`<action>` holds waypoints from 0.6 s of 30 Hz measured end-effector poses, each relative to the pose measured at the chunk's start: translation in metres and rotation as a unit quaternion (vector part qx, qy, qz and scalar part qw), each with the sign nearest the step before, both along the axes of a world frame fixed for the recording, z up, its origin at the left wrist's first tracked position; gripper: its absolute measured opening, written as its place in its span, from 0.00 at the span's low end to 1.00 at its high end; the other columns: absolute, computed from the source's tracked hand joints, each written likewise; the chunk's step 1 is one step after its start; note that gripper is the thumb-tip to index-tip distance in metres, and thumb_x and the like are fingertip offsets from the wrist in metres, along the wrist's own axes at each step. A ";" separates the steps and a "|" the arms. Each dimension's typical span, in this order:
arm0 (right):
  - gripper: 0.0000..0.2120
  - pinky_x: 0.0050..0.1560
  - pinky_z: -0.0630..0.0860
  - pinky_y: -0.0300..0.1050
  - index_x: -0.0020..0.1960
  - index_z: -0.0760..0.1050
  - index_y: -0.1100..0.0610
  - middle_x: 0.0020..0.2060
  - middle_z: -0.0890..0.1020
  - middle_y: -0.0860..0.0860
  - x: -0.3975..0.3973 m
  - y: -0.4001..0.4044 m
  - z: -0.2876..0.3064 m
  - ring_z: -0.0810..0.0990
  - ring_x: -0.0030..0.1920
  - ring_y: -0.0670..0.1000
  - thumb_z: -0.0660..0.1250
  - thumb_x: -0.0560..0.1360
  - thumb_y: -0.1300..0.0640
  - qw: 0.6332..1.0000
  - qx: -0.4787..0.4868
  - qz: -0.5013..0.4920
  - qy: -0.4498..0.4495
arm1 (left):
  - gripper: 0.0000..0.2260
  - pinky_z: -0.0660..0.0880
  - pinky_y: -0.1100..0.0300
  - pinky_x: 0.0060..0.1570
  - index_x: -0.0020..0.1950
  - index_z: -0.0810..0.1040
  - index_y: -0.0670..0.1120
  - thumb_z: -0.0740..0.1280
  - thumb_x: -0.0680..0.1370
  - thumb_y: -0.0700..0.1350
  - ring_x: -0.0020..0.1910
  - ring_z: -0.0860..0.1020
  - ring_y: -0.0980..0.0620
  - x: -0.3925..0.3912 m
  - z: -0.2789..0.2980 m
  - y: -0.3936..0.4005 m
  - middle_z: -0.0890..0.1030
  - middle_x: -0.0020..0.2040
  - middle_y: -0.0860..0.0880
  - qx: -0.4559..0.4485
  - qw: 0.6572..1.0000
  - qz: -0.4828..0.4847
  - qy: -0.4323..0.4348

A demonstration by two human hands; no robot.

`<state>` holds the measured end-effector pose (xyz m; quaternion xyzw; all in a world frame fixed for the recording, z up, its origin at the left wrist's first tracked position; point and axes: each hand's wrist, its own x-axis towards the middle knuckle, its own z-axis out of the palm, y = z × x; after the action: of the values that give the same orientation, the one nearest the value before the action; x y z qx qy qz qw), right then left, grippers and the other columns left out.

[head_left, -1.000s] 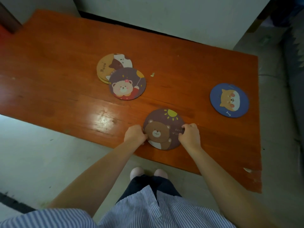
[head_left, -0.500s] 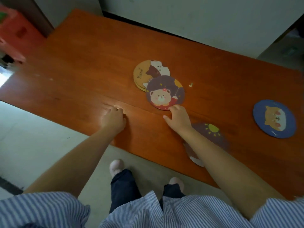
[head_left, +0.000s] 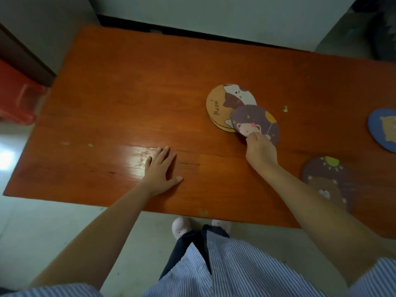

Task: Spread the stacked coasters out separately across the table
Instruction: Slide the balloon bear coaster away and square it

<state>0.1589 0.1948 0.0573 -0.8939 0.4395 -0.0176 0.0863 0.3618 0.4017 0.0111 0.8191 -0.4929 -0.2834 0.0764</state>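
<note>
A small stack topped by an orange cat coaster (head_left: 222,103) marked "Meow" lies at the table's middle right. A purple bear-with-balloon coaster (head_left: 257,120) leans on its near edge, tilted up. My right hand (head_left: 260,151) pinches that purple coaster at its near rim. My left hand (head_left: 160,168) rests flat on the wood with fingers spread, holding nothing. A brown bear-and-sun coaster (head_left: 325,181) lies near the front edge, partly behind my right forearm. A blue dog coaster (head_left: 383,129) lies at the right border, cut off.
The orange wooden table (head_left: 128,93) has a bare glossy left half. A red plastic stool (head_left: 17,97) stands off its left end. A small pale chip (head_left: 285,108) lies right of the stack. My feet are under the front edge.
My right hand left the bear-and-sun coaster, reached the purple bear coaster and has taken hold of its rim, lifting it. My left hand slid left and flattened on the table. The view shifted left.
</note>
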 end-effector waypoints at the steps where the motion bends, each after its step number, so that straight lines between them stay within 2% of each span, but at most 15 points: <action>1: 0.06 0.34 0.70 0.51 0.46 0.76 0.68 0.43 0.81 0.64 0.007 0.014 0.004 0.79 0.42 0.63 0.59 0.75 0.70 0.999 -0.002 0.022 -0.041 | 0.31 0.45 0.44 0.73 0.73 0.58 0.49 0.65 0.74 0.56 0.76 0.45 0.48 0.004 0.001 0.001 0.51 0.77 0.48 -0.015 0.999 0.007 0.034; 3: 0.06 0.28 0.65 0.44 0.37 0.75 0.66 0.32 0.80 0.62 0.021 0.051 0.008 0.78 0.31 0.61 0.64 0.72 0.71 0.991 0.010 0.101 -0.087 | 0.21 0.51 0.45 0.72 0.68 0.69 0.46 0.63 0.77 0.50 0.75 0.52 0.48 0.007 0.005 0.003 0.59 0.75 0.47 -0.075 0.988 0.067 0.118; 4: 0.06 0.25 0.66 0.44 0.35 0.75 0.66 0.30 0.80 0.61 0.026 0.072 0.008 0.78 0.29 0.60 0.66 0.70 0.72 0.986 0.030 0.134 -0.095 | 0.16 0.59 0.48 0.69 0.63 0.74 0.44 0.62 0.78 0.48 0.72 0.61 0.49 0.006 0.008 0.002 0.66 0.72 0.47 -0.108 0.971 0.136 0.165; 5: 0.05 0.23 0.69 0.44 0.36 0.76 0.66 0.31 0.81 0.61 0.030 0.093 0.007 0.79 0.28 0.60 0.67 0.69 0.72 0.981 0.065 0.153 -0.096 | 0.12 0.66 0.52 0.62 0.56 0.79 0.44 0.61 0.78 0.47 0.63 0.71 0.50 0.003 0.013 0.000 0.73 0.65 0.47 -0.131 0.941 0.231 0.211; 6: 0.04 0.23 0.73 0.45 0.37 0.77 0.65 0.32 0.81 0.61 0.033 0.110 0.004 0.79 0.29 0.60 0.69 0.67 0.72 0.977 0.092 0.164 -0.100 | 0.09 0.69 0.53 0.55 0.48 0.80 0.46 0.61 0.78 0.47 0.51 0.76 0.51 0.002 0.018 -0.002 0.79 0.55 0.46 -0.142 0.902 0.319 0.254; 7: 0.05 0.24 0.76 0.44 0.37 0.77 0.65 0.32 0.82 0.60 0.036 0.123 0.002 0.80 0.29 0.59 0.71 0.65 0.71 0.972 0.115 0.178 -0.102 | 0.09 0.71 0.51 0.50 0.41 0.79 0.49 0.61 0.78 0.46 0.43 0.77 0.48 0.001 0.022 -0.004 0.80 0.45 0.45 -0.139 0.869 0.383 0.281; 8: 0.06 0.25 0.77 0.42 0.36 0.78 0.64 0.31 0.82 0.59 0.036 0.133 -0.002 0.81 0.29 0.58 0.73 0.63 0.70 0.967 0.127 0.199 -0.099 | 0.08 0.72 0.50 0.49 0.39 0.77 0.49 0.62 0.77 0.45 0.40 0.76 0.46 0.001 0.024 -0.006 0.79 0.38 0.44 -0.124 0.852 0.414 0.296; 9: 0.06 0.27 0.79 0.42 0.36 0.78 0.63 0.31 0.83 0.59 0.035 0.140 -0.006 0.81 0.31 0.58 0.74 0.63 0.68 0.964 0.133 0.213 -0.089 | 0.06 0.74 0.48 0.50 0.42 0.78 0.47 0.63 0.76 0.44 0.41 0.76 0.45 0.001 0.026 -0.007 0.79 0.38 0.43 -0.096 0.856 0.411 0.299; 10: 0.03 0.33 0.81 0.45 0.38 0.79 0.64 0.34 0.83 0.60 0.032 0.144 -0.009 0.82 0.35 0.59 0.72 0.67 0.65 0.960 0.159 0.212 -0.094 | 0.06 0.74 0.47 0.52 0.49 0.78 0.44 0.63 0.75 0.43 0.44 0.77 0.44 0.001 0.028 -0.008 0.79 0.42 0.42 -0.068 0.872 0.392 0.284; 11: 0.05 0.41 0.80 0.49 0.42 0.79 0.66 0.39 0.84 0.62 0.029 0.143 -0.009 0.82 0.41 0.60 0.68 0.71 0.63 0.956 0.198 0.191 -0.102 | 0.11 0.74 0.47 0.54 0.56 0.75 0.42 0.65 0.75 0.43 0.48 0.77 0.42 0.001 0.029 -0.008 0.80 0.48 0.42 -0.042 0.892 0.368 0.258; 13: 0.08 0.53 0.76 0.52 0.49 0.78 0.68 0.47 0.83 0.63 0.020 0.133 -0.011 0.80 0.50 0.61 0.63 0.76 0.63 0.954 0.234 0.138 -0.130 | 0.17 0.73 0.48 0.55 0.61 0.73 0.40 0.66 0.75 0.45 0.55 0.76 0.41 0.001 0.033 -0.012 0.79 0.55 0.41 -0.014 0.924 0.329 0.194; 15: 0.09 0.56 0.73 0.50 0.53 0.77 0.66 0.50 0.81 0.61 0.013 0.112 -0.012 0.78 0.54 0.60 0.63 0.76 0.62 0.968 0.198 0.078 -0.130 | 0.14 0.74 0.49 0.50 0.56 0.74 0.39 0.67 0.74 0.45 0.54 0.76 0.40 -0.004 0.038 -0.019 0.79 0.52 0.40 -0.002 0.949 0.283 0.142; 17: 0.15 0.59 0.71 0.51 0.59 0.73 0.63 0.57 0.78 0.59 0.013 0.090 -0.013 0.74 0.59 0.60 0.65 0.75 0.57 0.982 0.168 0.005 -0.085 | 0.07 0.72 0.55 0.36 0.42 0.74 0.42 0.68 0.74 0.45 0.44 0.77 0.42 -0.010 0.040 -0.026 0.77 0.40 0.45 0.023 0.965 0.243 0.090; 18: 0.20 0.60 0.71 0.52 0.63 0.70 0.62 0.60 0.76 0.59 0.016 0.082 -0.013 0.72 0.62 0.59 0.66 0.75 0.54 0.981 0.181 -0.035 -0.058 | 0.09 0.70 0.57 0.32 0.36 0.71 0.44 0.68 0.73 0.44 0.39 0.75 0.44 -0.015 0.040 -0.028 0.74 0.36 0.47 0.032 0.968 0.237 0.072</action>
<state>0.1745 0.2767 0.0444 -0.8451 0.4607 0.0072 0.2711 0.3471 0.3737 0.0514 0.8922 -0.2682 -0.3308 0.1506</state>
